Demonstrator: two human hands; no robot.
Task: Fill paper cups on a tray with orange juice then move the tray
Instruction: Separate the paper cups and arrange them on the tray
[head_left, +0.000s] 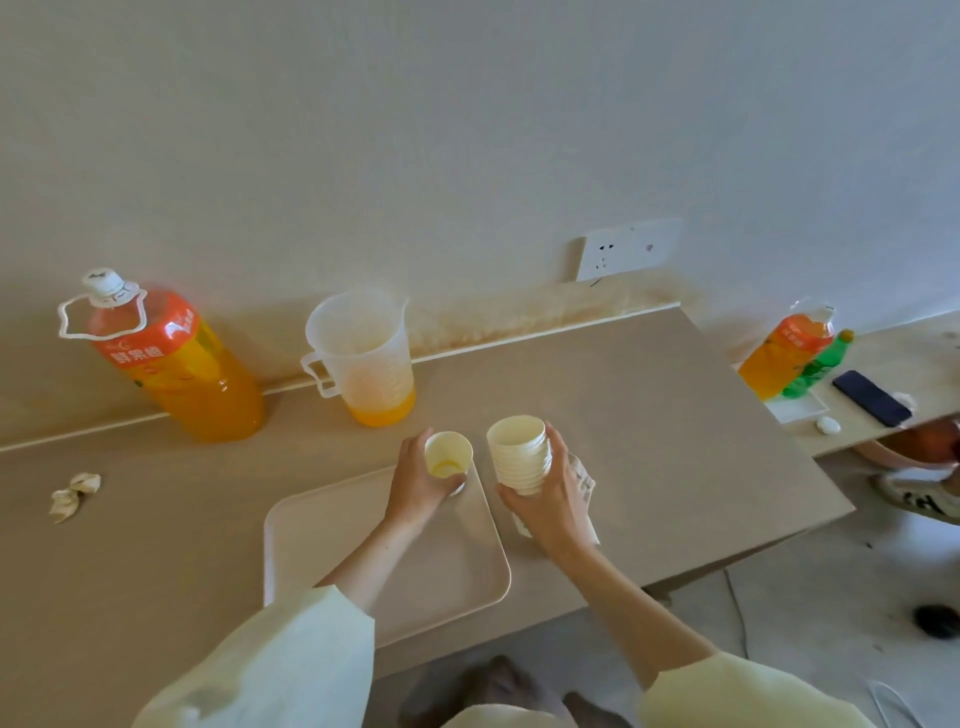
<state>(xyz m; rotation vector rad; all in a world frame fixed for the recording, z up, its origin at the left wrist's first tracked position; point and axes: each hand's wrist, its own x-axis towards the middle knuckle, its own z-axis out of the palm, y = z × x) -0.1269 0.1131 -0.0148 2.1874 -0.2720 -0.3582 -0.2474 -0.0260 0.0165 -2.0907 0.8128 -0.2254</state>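
Wooden table, set against a pale wall. Beige tray lies at the near edge, nothing standing on its bare surface. Large juice bottle stands at far left, capped, orange liquid up to about the label. Clear plastic jug stands beside it toward the centre, a shallow layer of orange juice in the bottom, otherwise empty. Stack of paper cups, nested, is held upright just right of the tray; right hand is wrapped round its side, above a white napkin on the table. Single paper cup is over the tray's far right corner, a small smear of orange in its bottom; left hand grips it from the left, fingers curled under. Contact between cup base and tray cannot be told. At far right, on a lower surface: a second orange bottle, a green bottle and a dark phone. Crumpled paper lies at the table's left.
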